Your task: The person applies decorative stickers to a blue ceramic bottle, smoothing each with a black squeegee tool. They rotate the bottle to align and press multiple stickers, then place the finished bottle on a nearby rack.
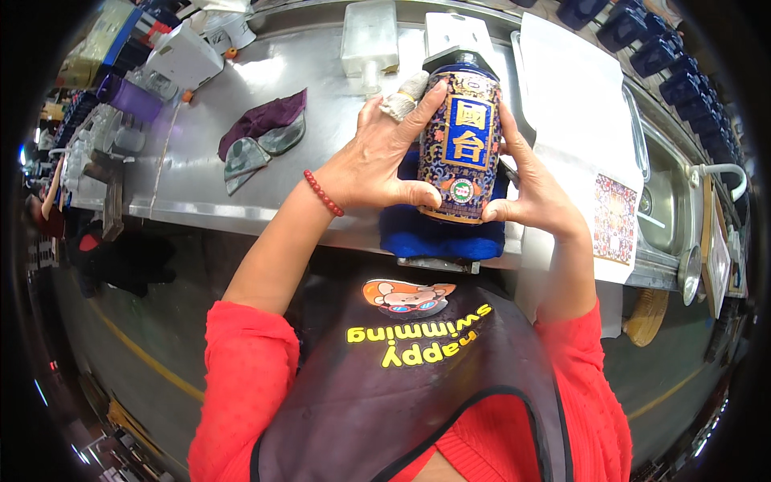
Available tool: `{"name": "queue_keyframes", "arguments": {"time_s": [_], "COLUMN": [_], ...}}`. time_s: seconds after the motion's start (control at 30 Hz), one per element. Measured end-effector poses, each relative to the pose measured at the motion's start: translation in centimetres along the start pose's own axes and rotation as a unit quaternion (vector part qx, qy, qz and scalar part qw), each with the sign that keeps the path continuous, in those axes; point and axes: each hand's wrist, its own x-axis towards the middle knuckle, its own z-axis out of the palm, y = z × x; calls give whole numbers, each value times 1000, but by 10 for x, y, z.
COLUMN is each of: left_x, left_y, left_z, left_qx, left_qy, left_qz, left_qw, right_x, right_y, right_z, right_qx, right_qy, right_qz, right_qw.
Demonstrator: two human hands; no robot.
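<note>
A dark blue bottle (462,149) with a colourful floral pattern and a framed blue panel lies between my hands, its neck pointing away from me. My left hand (377,161) grips its left side, thumb near the base. One finger of that hand wears a whitish cloth cover (403,96) held with a yellow band. On the opposite side my right hand (542,193) presses the bottle, its thumb at the lower right corner. Beneath the bottle is a blue cloth pad (438,239) at the table's near edge. The bottle's underside is hidden.
A purple and grey cloth (265,136) lies left on the metal table (329,88). A clear bottle-shaped container (369,40) is at the back. White sheets (566,120) and a patterned sheet (616,217) lie right, beside a sink (662,193). Blue bottles (654,56) stand far right.
</note>
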Motion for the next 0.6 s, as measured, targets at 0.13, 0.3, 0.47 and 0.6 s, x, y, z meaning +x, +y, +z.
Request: {"name": "queue_keyframes", "arguments": {"time_s": [0.13,0.3,0.47,0.6], "left_x": [-10,-16,-16,-16], "left_y": [-2,-6,-10,-12], "left_z": [10,21,23,26], "left_qx": [-58,-29,-30,-48], "left_qy": [36,60,38,39], "left_qz": [-4,4,2,17], "left_qw": [998,998,999,998], "right_x": [-1,0,1,1], "right_y": [-6,-11,-8,-4], "right_z": [-1,-2,-1,-3], "right_qx": [-15,-36,-29,-49], "right_qy": [-7,-7,-2,-11], "right_qz": [56,92,104,78], "right_qw": [998,995,994,996]}}
